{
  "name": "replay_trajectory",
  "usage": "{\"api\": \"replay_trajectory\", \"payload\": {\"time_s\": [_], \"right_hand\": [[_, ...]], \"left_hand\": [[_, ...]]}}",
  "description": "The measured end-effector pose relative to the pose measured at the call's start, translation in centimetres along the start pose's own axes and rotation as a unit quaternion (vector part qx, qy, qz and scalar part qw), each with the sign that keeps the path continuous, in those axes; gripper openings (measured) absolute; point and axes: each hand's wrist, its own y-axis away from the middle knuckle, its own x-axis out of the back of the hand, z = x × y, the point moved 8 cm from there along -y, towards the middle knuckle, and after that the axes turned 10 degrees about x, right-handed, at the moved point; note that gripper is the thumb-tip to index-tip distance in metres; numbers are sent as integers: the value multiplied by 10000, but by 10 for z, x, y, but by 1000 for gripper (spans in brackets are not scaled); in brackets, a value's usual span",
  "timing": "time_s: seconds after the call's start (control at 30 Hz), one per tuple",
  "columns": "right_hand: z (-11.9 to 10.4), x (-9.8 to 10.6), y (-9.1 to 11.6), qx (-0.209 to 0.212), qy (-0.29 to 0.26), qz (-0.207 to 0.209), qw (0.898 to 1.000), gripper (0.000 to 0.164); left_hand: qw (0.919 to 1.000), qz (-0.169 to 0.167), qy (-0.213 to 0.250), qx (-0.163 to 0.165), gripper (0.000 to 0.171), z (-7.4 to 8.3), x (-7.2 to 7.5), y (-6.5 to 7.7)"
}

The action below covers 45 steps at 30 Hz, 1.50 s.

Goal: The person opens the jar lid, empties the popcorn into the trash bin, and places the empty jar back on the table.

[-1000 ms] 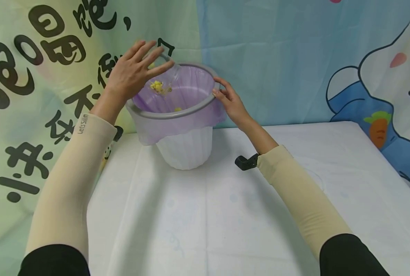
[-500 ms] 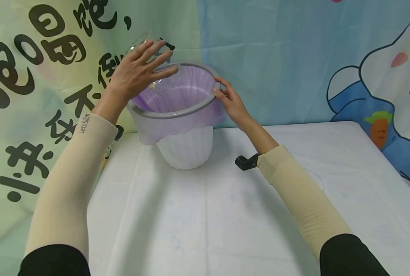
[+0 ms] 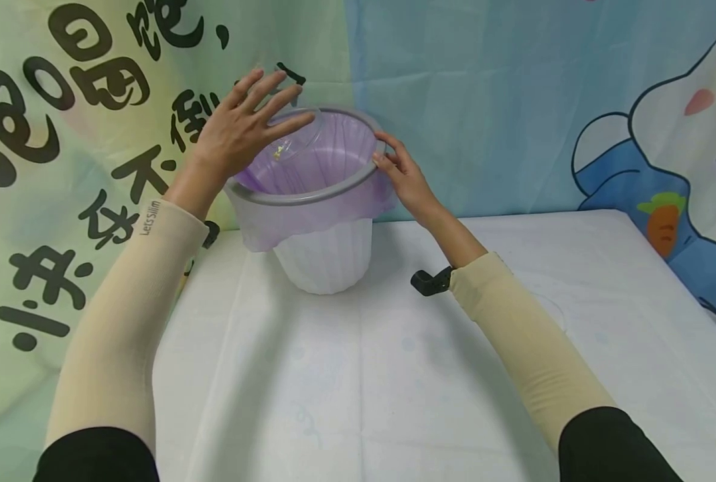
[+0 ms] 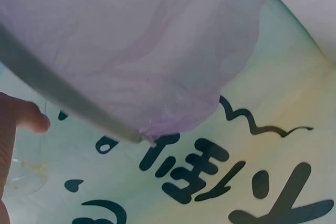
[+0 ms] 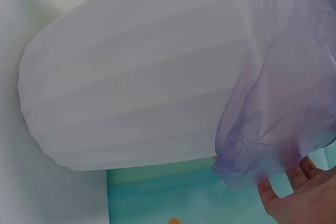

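Observation:
A white trash can (image 3: 324, 261) stands at the back of the table, lined with a purple plastic bag (image 3: 309, 221) folded over its grey rim (image 3: 294, 199). My left hand (image 3: 231, 134) holds a clear cup (image 4: 29, 177) tipped over the can's opening, partly hidden behind spread fingers in the head view. A few yellow bits (image 3: 278, 152) show at the cup's mouth, and yellowish residue clings inside it in the left wrist view. On the other side, my right hand (image 3: 402, 171) pinches the rim through the bag, thumb outermost.
A white cloth covers the table (image 3: 358, 375). Close behind the can hangs a printed curtain (image 3: 454, 100) with large black characters on the left and a cartoon rabbit on the right. A black wrist mount (image 3: 431, 282) sticks out from the right sleeve.
A clump of yellow bits has dropped out of the cup into the lined can, leaving only a few. The left hand has shifted slightly right; the right hand stays on the rim.

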Motion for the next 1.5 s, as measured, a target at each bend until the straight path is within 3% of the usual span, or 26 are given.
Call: {"api": "replay_trajectory", "payload": {"time_s": [0.17, 0.27, 0.33, 0.47, 0.57, 0.63, 0.67, 0.73, 0.83, 0.9, 0.93, 0.97, 1.0, 1.03, 1.17, 1.3, 1.37, 1.5], "right_hand": [[2, 0, 0, -38, 67, 9, 10000, 49], [3, 0, 0, -70, 110, 16, 9999, 49], [2, 0, 0, -69, 122, 16, 9999, 48], [2, 0, -1, -31, 112, 36, 9999, 47], [2, -1, -1, -36, 77, 46, 10000, 47], [2, -1, -2, -53, 46, 43, 10000, 48], [2, -2, -2, -76, 28, 35, 10000, 48], [3, -2, -2, -116, -5, 32, 9999, 48], [3, -2, -2, -117, -12, -4, 9999, 49], [2, -1, -2, -86, -5, -70, 9999, 48], [1, -1, -2, -63, -4, -113, 9999, 48], [1, -1, -2, -60, 14, -153, 9999, 48], [0, 0, -2, -61, 33, -188, 9998, 49], [1, 0, -3, -71, 60, -219, 9997, 49], [3, 1, -3, -142, 71, -230, 9996, 48], [3, 0, -4, -142, 6, -221, 9997, 48], [3, 0, -4, -158, 24, -198, 9997, 48], [4, 0, -4, -148, 34, -122, 9998, 47]], "left_hand": [[9946, 216, 906, 455, 91, -2, -3, 2], [9813, 275, 1688, 884, 90, -4, -5, 2], [9673, 108, 2208, 1241, 92, -5, -9, 2], [9204, -313, 3313, 2054, 96, -5, -16, 2], [8651, -553, 4203, 2680, 101, -6, -20, 4], [8214, -748, 4741, 3083, 104, -6, -24, 7], [7957, -855, 5019, 3281, 107, -6, -26, 8], [7414, -1029, 5559, 3614, 110, -6, -27, 10], [6397, -1095, 6497, 3960, 113, -5, -26, 12], [5733, -941, 7045, 4076, 112, -5, -21, 13], [5463, -836, 7250, 4110, 112, -5, -17, 15], [5244, -702, 7418, 4121, 111, -6, -12, 16], [5094, -567, 7531, 4125, 110, -6, -5, 18], [4975, -413, 7626, 4114, 109, -7, 2, 20], [4639, 286, 7988, 3818, 107, -3, 40, 32], [4291, 990, 8369, 3249, 105, 18, 75, 50], [4217, 1197, 8466, 3019, 105, 36, 87, 62], [4249, 1268, 8535, 2737, 109, 87, 95, 84]]}}
